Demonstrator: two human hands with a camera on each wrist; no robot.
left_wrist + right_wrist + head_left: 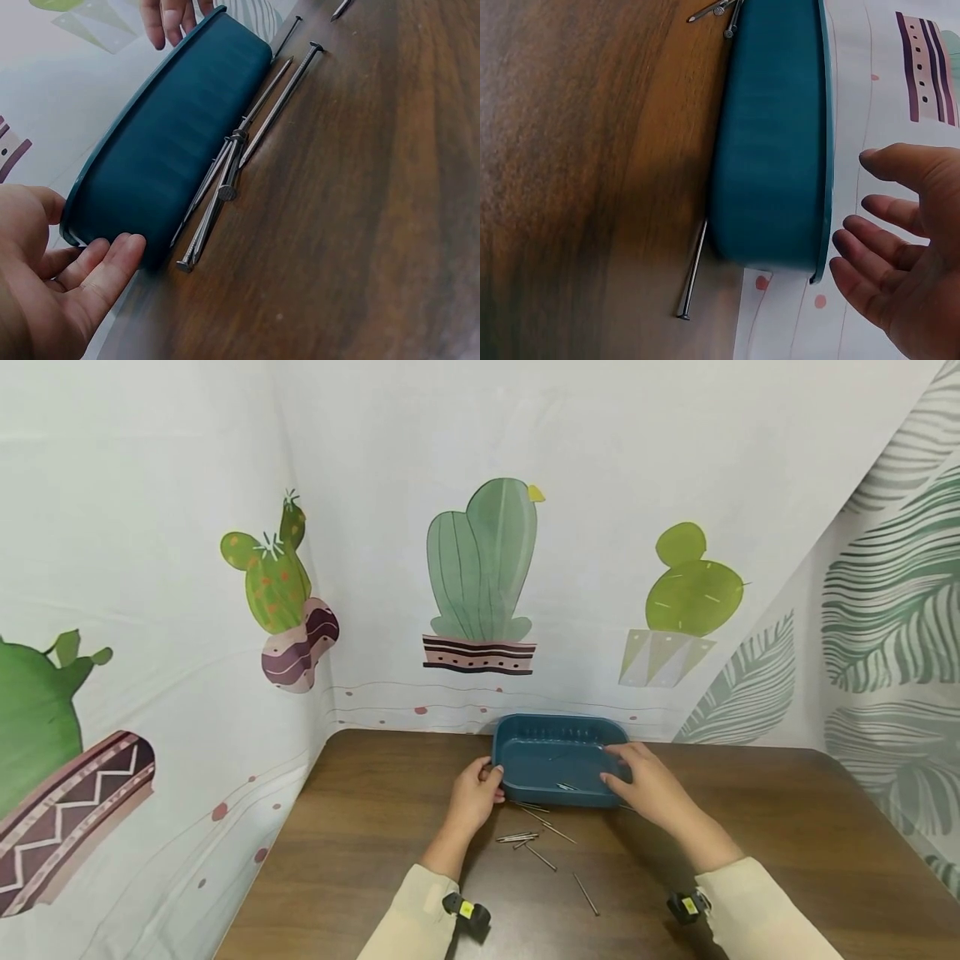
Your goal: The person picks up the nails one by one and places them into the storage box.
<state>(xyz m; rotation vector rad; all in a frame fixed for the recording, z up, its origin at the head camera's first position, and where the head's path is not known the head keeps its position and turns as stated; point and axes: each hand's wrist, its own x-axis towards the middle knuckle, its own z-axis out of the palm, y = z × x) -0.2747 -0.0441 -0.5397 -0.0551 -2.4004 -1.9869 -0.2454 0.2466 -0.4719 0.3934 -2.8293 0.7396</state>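
A dark teal plastic tray (pixel 540 764) sits at the back of the wooden table, with a few nails (pixel 566 787) lying inside it. My left hand (pixel 475 795) pinches its left end, thumb at the rim and fingers against the outer wall. Over the right end hovers my right hand (pixel 651 783), fingers spread and relaxed, thumb apart from them. In the right wrist view this hand (pixel 900 247) holds nothing. Several long steel nails (pixel 225 169) lie along the tray's near side, some crossing each other.
One loose nail (pixel 587 893) lies nearer the table's front, and another nail (pixel 694 270) sticks out from by the tray's right end. Behind the wooden table (pixel 375 827) hangs a white cloth (pixel 600 443) printed with cacti and leaves.
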